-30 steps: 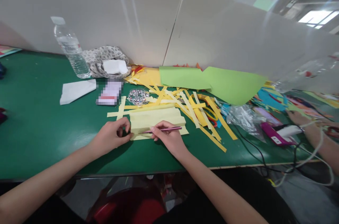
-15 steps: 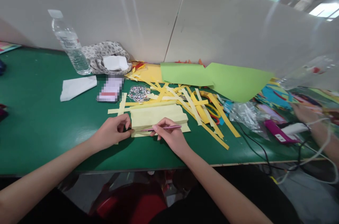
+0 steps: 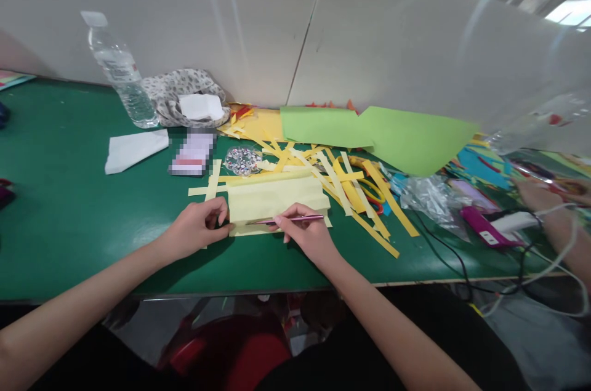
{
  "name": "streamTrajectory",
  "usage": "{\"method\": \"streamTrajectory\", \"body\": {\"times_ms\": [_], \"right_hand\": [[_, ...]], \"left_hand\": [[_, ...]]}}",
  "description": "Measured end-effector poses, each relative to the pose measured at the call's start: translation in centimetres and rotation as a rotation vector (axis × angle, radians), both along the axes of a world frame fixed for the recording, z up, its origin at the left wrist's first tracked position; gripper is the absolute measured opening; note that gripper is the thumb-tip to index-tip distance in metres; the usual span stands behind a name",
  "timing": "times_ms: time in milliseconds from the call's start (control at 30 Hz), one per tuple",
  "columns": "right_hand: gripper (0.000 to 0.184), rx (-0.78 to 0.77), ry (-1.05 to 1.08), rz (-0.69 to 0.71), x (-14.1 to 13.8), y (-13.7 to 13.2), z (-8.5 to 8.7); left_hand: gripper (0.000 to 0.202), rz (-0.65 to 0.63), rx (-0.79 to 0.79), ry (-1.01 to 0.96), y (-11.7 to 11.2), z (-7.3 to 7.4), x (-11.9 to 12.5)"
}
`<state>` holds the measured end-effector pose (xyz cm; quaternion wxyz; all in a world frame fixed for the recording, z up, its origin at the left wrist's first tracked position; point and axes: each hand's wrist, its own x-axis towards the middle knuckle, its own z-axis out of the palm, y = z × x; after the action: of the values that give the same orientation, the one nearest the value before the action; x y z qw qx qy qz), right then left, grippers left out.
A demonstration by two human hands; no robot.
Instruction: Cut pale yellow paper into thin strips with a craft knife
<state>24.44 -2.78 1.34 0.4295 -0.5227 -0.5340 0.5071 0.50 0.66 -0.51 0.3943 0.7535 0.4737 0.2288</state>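
A folded pale yellow paper (image 3: 272, 197) lies on the green table in front of me, its creases running lengthwise. At its lower left corner, my left hand (image 3: 201, 226) is curled, thumb and index finger closed on the edge. My right hand (image 3: 307, 234) grips a slim, pinkish, pointed tool (image 3: 307, 218) above the lower part of the paper. The tool points left and its tip lies close to the lower fold; contact with the paper is hard to make out. Yellow paper strips (image 3: 346, 188) lie loosely behind and to the right of the sheet.
Left and behind are a water bottle (image 3: 122, 80), a patterned cloth bag (image 3: 184, 86), a phone (image 3: 191, 154) and white paper (image 3: 136, 149). Green paper (image 3: 410, 135) leans at the wall. Yellow-handled scissors (image 3: 373, 191), cables (image 3: 446, 249) and another person's hand (image 3: 538, 197) are on the right.
My right hand has slid a little to the right along the lower fold, carrying the pointed tool with it. My left hand stays at the paper's left edge.
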Motion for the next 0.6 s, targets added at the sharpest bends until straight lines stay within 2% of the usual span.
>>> {"method": "streamTrajectory", "body": {"times_ms": [333, 600], "right_hand": [[0.027, 0.059, -0.017, -0.098, 4.2, 0.0, -0.2], [0.027, 0.071, 0.035, -0.156, 4.8, -0.1, -0.1]], "left_hand": [[0.026, 0.002, 0.038, 0.026, -0.1, -0.1, 0.0], [0.025, 0.006, 0.024, 0.002, -0.1, -0.1, 0.1]]}}
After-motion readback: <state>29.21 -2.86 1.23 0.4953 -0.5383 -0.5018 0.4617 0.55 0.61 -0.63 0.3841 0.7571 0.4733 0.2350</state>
